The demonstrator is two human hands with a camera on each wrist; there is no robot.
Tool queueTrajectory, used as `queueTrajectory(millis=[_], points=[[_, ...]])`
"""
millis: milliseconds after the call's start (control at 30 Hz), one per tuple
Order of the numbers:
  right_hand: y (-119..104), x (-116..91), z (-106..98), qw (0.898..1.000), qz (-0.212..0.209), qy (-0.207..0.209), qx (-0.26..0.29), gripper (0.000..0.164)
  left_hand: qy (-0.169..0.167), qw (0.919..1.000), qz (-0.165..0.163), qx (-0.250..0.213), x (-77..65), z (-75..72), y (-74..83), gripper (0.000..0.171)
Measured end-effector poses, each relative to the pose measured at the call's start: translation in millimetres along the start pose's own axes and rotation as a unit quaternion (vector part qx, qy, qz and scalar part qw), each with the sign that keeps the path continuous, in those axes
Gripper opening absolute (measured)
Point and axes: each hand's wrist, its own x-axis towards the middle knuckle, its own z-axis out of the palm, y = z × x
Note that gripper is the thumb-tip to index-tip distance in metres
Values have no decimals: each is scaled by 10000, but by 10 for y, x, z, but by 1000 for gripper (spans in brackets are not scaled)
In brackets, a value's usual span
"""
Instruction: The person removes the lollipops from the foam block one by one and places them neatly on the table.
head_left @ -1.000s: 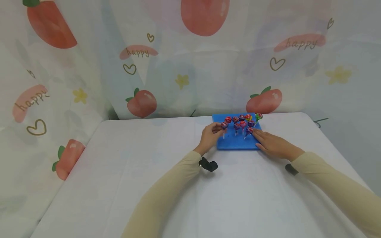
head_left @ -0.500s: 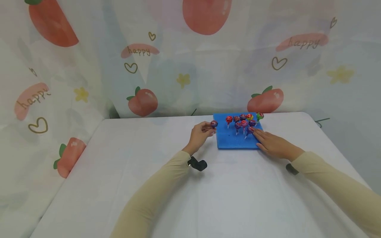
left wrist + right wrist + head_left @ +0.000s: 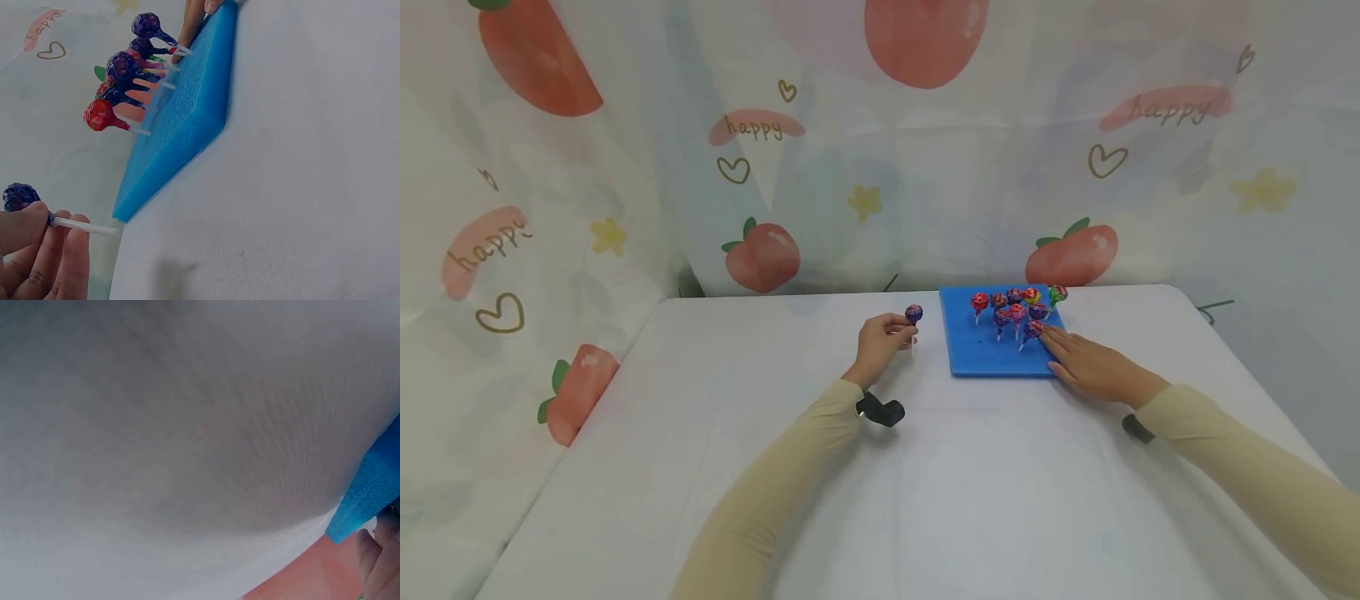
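Observation:
My left hand [image 3: 878,343] pinches a purple-wrapped lollipop [image 3: 913,314] to the left of the blue foam board [image 3: 985,360]. In the left wrist view, thumb and fingers grip this lollipop [image 3: 22,196] just under its wrapped head, and its white stick [image 3: 87,226] points away from the hand. Several other lollipops stand with their sticks in the board, among them a red one [image 3: 979,302], a pink one [image 3: 1017,312] and a green one [image 3: 1057,293]. My right hand [image 3: 1093,365] rests with extended fingers on the board's right edge, beside a purple lollipop [image 3: 1033,330].
A white cloth covers the table [image 3: 700,433]. Behind it and on the left hangs a printed curtain [image 3: 820,150] with peaches and hearts. Dark straps with small devices [image 3: 882,410] sit at the wrists.
The left hand has pulled the purple lollipop off the board's left side and carried it left, past the board's edge. The right hand stays on the board.

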Motion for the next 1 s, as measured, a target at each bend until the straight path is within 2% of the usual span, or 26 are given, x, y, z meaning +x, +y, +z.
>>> queueTrajectory(millis=[333,767,1000], points=[[5,-2,-6,9999,47,-43,123,63,448,9965,-707,-69,76,-129,-113,21],[-11,-7,-16,9999,19,-15,120,63,961,9892,-1086,224,113,-180,-250,18],[-16,-6,-17,10000,37,-11,74,63,1104,9829,-1234,800,175,-151,-252,15]])
